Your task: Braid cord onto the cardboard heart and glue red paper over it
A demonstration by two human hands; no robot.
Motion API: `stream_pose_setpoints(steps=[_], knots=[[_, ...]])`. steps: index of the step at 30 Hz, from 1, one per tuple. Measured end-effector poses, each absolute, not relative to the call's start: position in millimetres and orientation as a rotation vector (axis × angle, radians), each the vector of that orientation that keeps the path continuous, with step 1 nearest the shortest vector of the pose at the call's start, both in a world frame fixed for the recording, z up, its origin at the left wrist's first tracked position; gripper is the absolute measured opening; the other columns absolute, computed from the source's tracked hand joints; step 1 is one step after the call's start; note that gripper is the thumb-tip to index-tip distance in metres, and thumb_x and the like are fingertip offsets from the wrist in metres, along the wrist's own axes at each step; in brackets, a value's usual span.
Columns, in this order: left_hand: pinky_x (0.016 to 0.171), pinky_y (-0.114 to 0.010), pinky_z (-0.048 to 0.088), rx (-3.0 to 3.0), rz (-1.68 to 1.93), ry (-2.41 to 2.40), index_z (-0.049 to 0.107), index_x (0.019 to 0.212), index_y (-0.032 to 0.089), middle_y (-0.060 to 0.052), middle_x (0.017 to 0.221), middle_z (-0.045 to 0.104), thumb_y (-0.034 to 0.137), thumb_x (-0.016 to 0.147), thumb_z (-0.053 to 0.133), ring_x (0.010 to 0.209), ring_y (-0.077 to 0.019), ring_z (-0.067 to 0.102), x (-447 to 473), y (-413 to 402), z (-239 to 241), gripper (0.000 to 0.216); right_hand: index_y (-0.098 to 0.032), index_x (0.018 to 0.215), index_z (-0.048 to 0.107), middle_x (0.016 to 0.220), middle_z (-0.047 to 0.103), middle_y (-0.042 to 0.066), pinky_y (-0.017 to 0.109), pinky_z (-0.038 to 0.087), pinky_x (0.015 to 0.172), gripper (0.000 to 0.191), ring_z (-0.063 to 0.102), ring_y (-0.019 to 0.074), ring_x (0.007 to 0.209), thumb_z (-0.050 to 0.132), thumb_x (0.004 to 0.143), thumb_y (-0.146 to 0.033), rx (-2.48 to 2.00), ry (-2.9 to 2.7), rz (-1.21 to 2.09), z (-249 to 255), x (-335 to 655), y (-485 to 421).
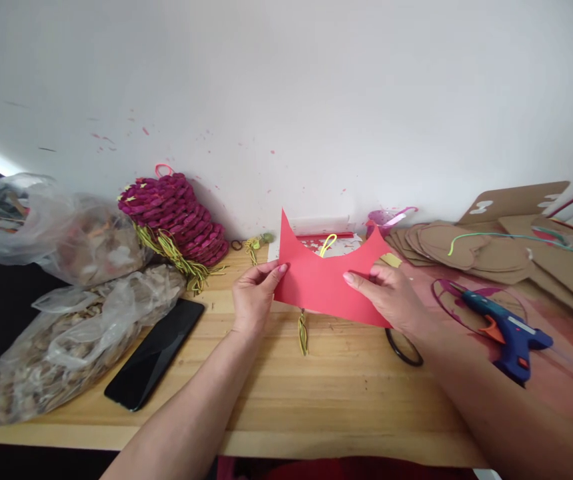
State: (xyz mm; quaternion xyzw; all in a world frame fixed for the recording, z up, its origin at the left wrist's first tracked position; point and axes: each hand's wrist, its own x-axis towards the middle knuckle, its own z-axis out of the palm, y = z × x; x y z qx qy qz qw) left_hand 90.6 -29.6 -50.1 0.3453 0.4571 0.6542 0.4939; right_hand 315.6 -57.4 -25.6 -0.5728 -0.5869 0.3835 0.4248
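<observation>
A sheet of red paper (pixel 323 287) with a curved piece cut from its top edge is held up above the table. My left hand (pixel 256 293) pinches its left edge between thumb and fingers. On the right, my right hand (pixel 391 293) grips the sheet with the thumb in front and the fingers behind. Behind the paper a yellow cord loop (pixel 329 245) sticks up, and a yellow-green tassel (pixel 303 333) hangs or lies below its lower edge. Near my right wrist a black scissors handle (pixel 405 348) shows; the rest is hidden.
A blue glue gun (pixel 511 330) lies at the right, near stacked cardboard cutouts (pixel 446 247). To the left are a black phone (pixel 155 353), plastic bags of nut-like pieces (pixel 86 333) and a bundle of purple woven ornaments (pixel 176 217). A white wall (pixel 286 100) rises behind the wooden table (pixel 316 400).
</observation>
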Motion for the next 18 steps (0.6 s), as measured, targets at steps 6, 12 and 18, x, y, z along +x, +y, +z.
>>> stream_pose_setpoints(steps=[6,12,18], knots=[[0.062,-0.020,0.046,0.755,1.566,1.118,0.076,0.077,0.016,-0.002,0.078,0.073,0.035,0.054,0.093,0.066,-0.0093,0.061,89.3,-28.1,-51.1,0.034,-0.023,0.057,0.044,0.054,0.034,-0.004,0.029,0.020,0.047,0.050,0.028,0.0111,0.049,0.068,0.078,-0.062,-1.397,-1.505,0.893,-28.7,315.3,-57.3],[0.056,-0.018,0.043,0.696,1.431,1.036,0.075,0.075,0.016,0.000,0.072,0.070,0.034,0.053,0.094,0.061,-0.0071,0.057,84.0,-25.9,-50.3,0.034,-0.022,0.064,0.057,0.057,0.047,-0.001,0.030,0.025,0.045,0.040,0.038,0.0131,0.049,0.068,0.082,-0.056,-1.332,-1.492,0.973,-31.1,318.5,-56.1],[0.057,-0.018,0.045,0.707,1.358,0.992,0.075,0.077,0.015,0.000,0.074,0.070,0.037,0.055,0.094,0.062,-0.0069,0.058,79.7,-25.1,-50.4,0.035,-0.022,0.072,0.067,0.060,0.057,0.002,0.031,0.033,0.045,0.036,0.048,0.0159,0.051,0.066,0.085,-0.056,-1.290,-1.532,0.922,-32.6,320.6,-55.7]])
